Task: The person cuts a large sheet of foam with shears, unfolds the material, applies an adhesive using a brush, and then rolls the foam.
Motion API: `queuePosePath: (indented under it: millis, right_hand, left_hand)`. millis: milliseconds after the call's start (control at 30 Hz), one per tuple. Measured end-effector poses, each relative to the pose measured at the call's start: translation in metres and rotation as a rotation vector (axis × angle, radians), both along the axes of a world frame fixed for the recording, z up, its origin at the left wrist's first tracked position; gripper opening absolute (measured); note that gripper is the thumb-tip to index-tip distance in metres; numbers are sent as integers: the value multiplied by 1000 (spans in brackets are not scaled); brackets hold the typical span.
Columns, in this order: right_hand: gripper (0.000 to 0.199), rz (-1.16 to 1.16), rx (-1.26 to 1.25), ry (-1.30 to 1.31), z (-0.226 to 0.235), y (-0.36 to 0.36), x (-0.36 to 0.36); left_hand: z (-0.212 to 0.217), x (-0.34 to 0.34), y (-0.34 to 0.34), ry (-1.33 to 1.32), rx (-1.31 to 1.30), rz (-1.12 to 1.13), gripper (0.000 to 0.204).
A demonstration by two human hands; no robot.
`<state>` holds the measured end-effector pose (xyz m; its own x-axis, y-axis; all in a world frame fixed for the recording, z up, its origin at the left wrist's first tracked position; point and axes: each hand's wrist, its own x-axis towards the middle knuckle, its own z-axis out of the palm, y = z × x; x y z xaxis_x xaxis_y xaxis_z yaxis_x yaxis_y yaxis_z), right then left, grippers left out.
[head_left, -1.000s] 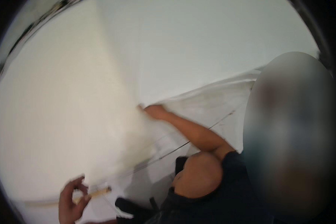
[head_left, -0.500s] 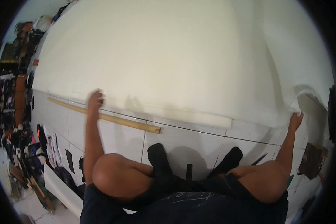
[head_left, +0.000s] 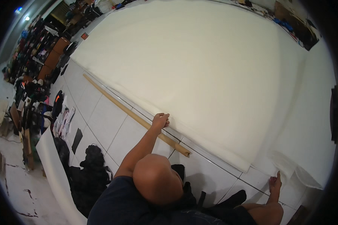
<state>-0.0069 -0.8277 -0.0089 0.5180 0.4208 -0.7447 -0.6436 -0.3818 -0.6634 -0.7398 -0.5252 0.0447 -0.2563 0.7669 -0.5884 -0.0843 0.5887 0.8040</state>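
Open floor (head_left: 112,127) is fronting the cream sheet (head_left: 187,75); I'm holding my left hand (head_left: 160,121), fingers half-curled, at its near edge, farther right along the tube (head_left: 120,104) than earlier, my right hand (head_left: 275,183), index extended, by right folds (head_left: 284,162); grips unclear.

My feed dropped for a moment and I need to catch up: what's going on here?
A person is handling wide sheeting spread over a tiled floor. The left hand is at the near edge of the large cream sheet, its forearm crossing above a long tan tube on the tiles. The right hand is by the rumpled white sheeting at the right; whether either hand grips is unclear.
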Motion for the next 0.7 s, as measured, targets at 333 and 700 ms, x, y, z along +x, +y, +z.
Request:
queuePosePath:
  millis: [333,700]
  right_hand:
    - [33,-145,494,73,43,47,19]
    - [23,-118,883,-204,238,110,105]
  left_hand:
    - [8,17,-8,31,50,57,47]
    - [25,18,20,213,-41,91,66]
